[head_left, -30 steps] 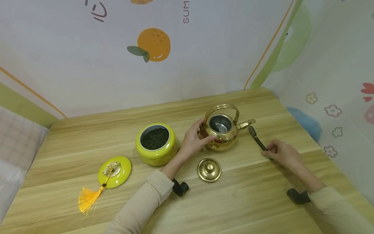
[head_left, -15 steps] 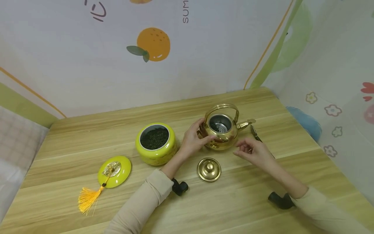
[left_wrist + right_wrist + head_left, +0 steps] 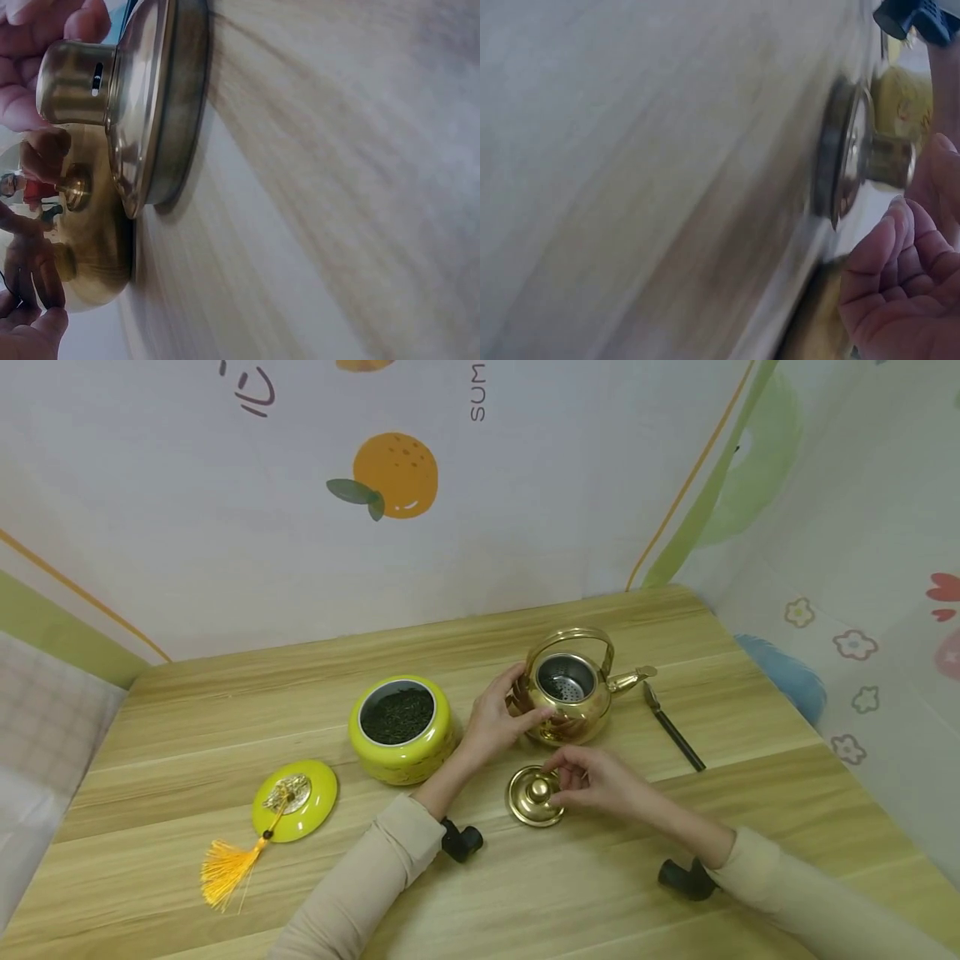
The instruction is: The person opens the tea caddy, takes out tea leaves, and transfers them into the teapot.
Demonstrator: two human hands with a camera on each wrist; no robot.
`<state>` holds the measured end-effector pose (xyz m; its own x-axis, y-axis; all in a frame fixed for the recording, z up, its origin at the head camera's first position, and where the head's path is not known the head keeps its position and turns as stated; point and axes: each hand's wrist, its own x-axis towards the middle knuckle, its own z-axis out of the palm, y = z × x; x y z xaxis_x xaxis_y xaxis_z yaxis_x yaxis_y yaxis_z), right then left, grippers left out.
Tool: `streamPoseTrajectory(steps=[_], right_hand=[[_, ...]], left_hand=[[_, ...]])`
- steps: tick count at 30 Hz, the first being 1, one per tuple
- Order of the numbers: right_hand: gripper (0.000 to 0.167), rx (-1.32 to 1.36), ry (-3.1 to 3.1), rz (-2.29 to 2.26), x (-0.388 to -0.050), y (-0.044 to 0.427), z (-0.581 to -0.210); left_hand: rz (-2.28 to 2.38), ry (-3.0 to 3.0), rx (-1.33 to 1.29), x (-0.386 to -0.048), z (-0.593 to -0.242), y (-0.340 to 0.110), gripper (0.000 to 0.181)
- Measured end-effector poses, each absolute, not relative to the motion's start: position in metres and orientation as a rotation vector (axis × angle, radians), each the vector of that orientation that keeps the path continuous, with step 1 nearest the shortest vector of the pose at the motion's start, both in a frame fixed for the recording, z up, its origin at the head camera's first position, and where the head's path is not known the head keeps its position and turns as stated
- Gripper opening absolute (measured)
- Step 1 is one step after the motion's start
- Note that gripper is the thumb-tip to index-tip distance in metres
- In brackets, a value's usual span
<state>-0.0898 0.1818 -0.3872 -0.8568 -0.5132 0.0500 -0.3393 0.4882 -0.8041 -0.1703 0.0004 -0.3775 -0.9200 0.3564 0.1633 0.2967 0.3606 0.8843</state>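
On the table stands a gold teapot (image 3: pixel 577 718), its top uncovered and a perforated strainer inside. The left hand (image 3: pixel 495 722) holds the pot's left side, thumb on the front, fingers behind. In front of it lies the gold lid (image 3: pixel 534 814), flat with its knob up. The right hand (image 3: pixel 600 781) is at the lid's right edge, thumb and fingers parted beside the knob. In the right wrist view the right hand (image 3: pixel 907 292) is close to the lid's knob (image 3: pixel 891 160), with a gap between them; the left wrist view shows the lid (image 3: pixel 146 105) too.
Left of the pot stands a yellow jar (image 3: pixel 401 764) of dark leaves; its yellow lid (image 3: pixel 318 802) with an orange tassel (image 3: pixel 228 868) lies farther left. A dark-handled tool (image 3: pixel 678 739) lies right of the pot. The wall is behind the table (image 3: pixel 187 718).
The right hand let go of the dark-handled tool and moved left across the table to the gold lid. The left hand, the teapot and the jar have stayed in place.
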Motion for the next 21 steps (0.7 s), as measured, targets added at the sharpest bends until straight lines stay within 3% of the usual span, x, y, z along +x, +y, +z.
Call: streamPoseTrajectory(steps=[21], right_hand=[[0.028, -0.781, 2.504, -1.228, -0.094, 0.169, -0.395]], left_hand=[[1.634, 2.547, 0.627, -0.171, -0.378, 0.000, 0.075]])
